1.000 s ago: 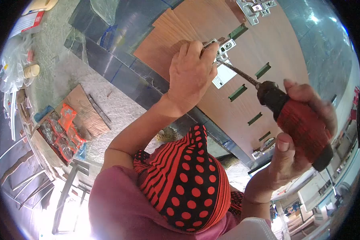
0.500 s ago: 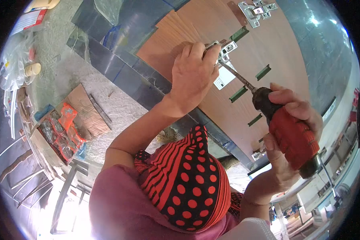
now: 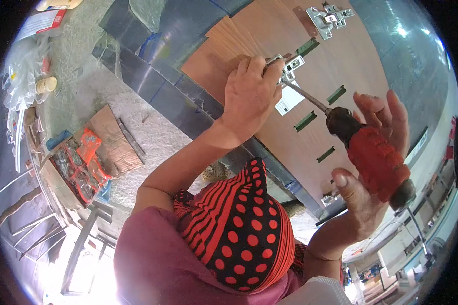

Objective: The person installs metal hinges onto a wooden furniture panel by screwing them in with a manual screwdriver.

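Note:
My left hand (image 3: 252, 99) is closed, its fingers pinching a metal cabinet hinge (image 3: 293, 63) against a wood-grain panel (image 3: 269, 35). The tip of a screwdriver (image 3: 376, 160) with a red and black handle meets the hinge, and its shaft slants down to the right. Around the handle, my right hand (image 3: 374, 203) has its fingers and thumb spread apart, with the handle lying along the palm. A white label (image 3: 290, 100) on the panel shows just below the hinge. Any screw under the tip is too small to make out.
Another hinge (image 3: 330, 20) lies at the panel's upper end. Several dark green slots (image 3: 305, 121) run along the panel. On the floor at left, a cardboard box (image 3: 68, 170) holds orange plastic packs. A clear plastic bag (image 3: 23, 84) and a metal frame (image 3: 84, 239) are further left.
My right fingers and thumb have loosened from the screwdriver handle and spread out. The left hand stays on the hinge. The whole view has shifted slightly.

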`<state>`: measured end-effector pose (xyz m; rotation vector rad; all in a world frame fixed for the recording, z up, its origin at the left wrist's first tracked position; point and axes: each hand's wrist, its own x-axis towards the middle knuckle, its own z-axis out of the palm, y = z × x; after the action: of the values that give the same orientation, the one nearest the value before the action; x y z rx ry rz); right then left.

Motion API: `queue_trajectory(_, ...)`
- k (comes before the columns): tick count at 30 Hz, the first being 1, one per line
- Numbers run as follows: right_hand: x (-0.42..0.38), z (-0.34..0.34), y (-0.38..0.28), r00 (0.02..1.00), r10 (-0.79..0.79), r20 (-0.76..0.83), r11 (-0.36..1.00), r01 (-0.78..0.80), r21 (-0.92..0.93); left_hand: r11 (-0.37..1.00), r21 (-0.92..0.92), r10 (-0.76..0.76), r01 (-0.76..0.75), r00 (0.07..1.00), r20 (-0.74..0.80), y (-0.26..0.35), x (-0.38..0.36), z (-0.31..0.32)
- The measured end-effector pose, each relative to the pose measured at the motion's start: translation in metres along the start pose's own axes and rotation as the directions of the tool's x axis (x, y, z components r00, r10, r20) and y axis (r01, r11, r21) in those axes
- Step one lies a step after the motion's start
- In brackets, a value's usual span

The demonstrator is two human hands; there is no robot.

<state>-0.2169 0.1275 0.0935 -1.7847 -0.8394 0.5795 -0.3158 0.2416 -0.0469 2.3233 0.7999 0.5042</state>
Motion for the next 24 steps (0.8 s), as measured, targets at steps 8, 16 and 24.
queue_trajectory(8, 0.001, -0.001, -0.008, 0.998, 0.033, -0.048, 0.999, -0.033, 0.004, 1.0, 0.021, -0.008, 0.008, 1.0, 0.001, -0.001, -0.003, 0.002)
queue_trajectory(16, 0.003, -0.017, 0.012, 0.999, -0.003, -0.045, 0.969, -0.008, -0.248, 0.994, 0.09, -0.058, 0.056, 0.998, 0.022, 0.001, -0.004, 0.003)
queue_trajectory(24, -0.002, -0.009, 0.007, 0.999, -0.026, 0.047, 0.994, 0.021, 0.108, 0.998, 0.059, 0.001, 0.003, 0.998, -0.058, -0.002, -0.009, 0.006)
